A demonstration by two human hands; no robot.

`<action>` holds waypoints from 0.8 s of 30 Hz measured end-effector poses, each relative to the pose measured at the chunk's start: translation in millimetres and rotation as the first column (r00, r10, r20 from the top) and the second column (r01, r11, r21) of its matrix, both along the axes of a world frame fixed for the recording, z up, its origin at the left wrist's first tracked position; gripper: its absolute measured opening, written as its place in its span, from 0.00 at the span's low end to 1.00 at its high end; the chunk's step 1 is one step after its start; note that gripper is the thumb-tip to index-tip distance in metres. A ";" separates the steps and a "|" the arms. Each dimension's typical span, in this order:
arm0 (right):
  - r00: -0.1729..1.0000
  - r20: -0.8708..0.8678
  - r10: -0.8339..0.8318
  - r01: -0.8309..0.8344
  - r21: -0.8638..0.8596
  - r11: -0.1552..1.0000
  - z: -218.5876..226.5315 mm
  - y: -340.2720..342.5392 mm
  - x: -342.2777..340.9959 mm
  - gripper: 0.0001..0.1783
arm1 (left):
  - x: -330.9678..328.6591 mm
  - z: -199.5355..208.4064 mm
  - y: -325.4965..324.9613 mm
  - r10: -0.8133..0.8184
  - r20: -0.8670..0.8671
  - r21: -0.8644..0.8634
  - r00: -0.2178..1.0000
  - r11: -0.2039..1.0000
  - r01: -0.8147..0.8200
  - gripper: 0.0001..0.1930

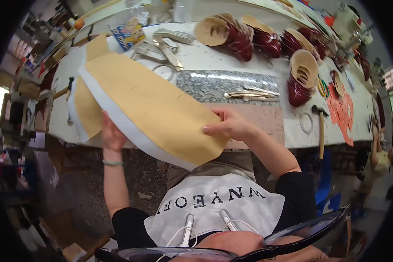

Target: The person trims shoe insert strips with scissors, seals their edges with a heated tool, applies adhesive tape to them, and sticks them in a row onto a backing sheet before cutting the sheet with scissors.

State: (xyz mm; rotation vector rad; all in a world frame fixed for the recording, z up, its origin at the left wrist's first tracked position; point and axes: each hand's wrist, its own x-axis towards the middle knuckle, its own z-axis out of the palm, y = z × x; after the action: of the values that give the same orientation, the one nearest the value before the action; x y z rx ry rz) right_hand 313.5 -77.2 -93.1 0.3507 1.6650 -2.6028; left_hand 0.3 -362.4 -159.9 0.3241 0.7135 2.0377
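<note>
A large tan sheet with a white backing layer (pixel 148 100) is lifted at a slant over the table's near edge, its far left part folded down. My right hand (pixel 229 125) pinches its right end, thumb on the tan face and fingers at the upper edge. At the white lower left edge, my left hand (pixel 113 134) holds the sheet from below, its fingers partly hidden and slightly blurred. A pale bracelet circles the left wrist. Beyond the sheet's right end lies a speckled stone slab (pixel 231 81) with several thin metal tools (pixel 251 94) on it.
Dark red glossy shoe pieces with beige linings (pixel 299 81) stand stacked at the back and right. A hammer (pixel 321 131) lies over the right front edge, near a clear ring (pixel 306 123) and orange-red cutouts (pixel 341 111). Metal strips (pixel 166 52) lie behind the sheet; another hammer (pixel 70 87) is at left.
</note>
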 end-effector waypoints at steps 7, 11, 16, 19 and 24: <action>0.996 0.087 0.017 -0.037 0.238 0.971 -44.3 -3.9 25.1 0.23 | -71.0 68.8 35.5 0.068 -0.193 -0.264 0.979 0.957 -0.118 0.26; 0.997 0.047 -0.064 0.049 0.267 0.962 -51.0 -26.7 13.6 0.22 | -55.5 57.1 18.0 -0.069 -0.112 -0.223 0.991 0.974 0.043 0.25; 0.972 -0.104 0.209 -0.197 0.117 0.974 -33.2 -34.2 5.4 0.20 | -42.3 90.6 23.0 -0.026 -0.218 -0.364 0.976 0.930 -0.057 0.23; 0.906 -0.180 0.383 -0.318 0.305 0.898 -14.9 -30.1 3.7 0.19 | -87.6 94.8 58.5 -0.015 -0.230 -0.396 0.973 0.915 -0.080 0.22; 0.883 -0.184 0.431 -0.299 0.487 0.821 -16.4 -25.1 23.5 0.18 | -243.5 80.5 48.1 -0.016 -0.314 -0.346 0.949 0.933 -0.099 0.19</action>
State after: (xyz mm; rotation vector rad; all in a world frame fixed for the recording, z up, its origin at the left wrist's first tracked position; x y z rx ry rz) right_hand 337.0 -102.3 -109.6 -0.3444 2.1618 -2.0421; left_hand -243.2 -314.3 -79.4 0.4252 1.2794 1.8651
